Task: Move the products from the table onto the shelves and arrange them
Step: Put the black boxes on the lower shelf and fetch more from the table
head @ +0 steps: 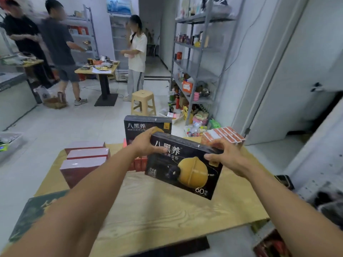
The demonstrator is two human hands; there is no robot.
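A black box [185, 169] with a yellow fruit picture is lifted above the wooden table [148, 210], tilted down to the right. My left hand [146, 143] grips its upper left corner and my right hand [224, 156] grips its upper right edge. A second, matching black box [143, 127] stands upright behind it on the table. Three dark red boxes [83, 164] lie stacked at the table's left. Small red packs [138, 164] stand behind my left wrist. Orange-and-white cartons [224, 136] sit at the far right corner.
A grey metal shelf unit [196, 58] holding assorted goods stands ahead on the right, with clutter on the floor at its foot. A yellow plastic stool [143, 102] stands beyond the table. Three people stand around another table [100, 68] at the back left. A dark green box [35, 214] lies near left.
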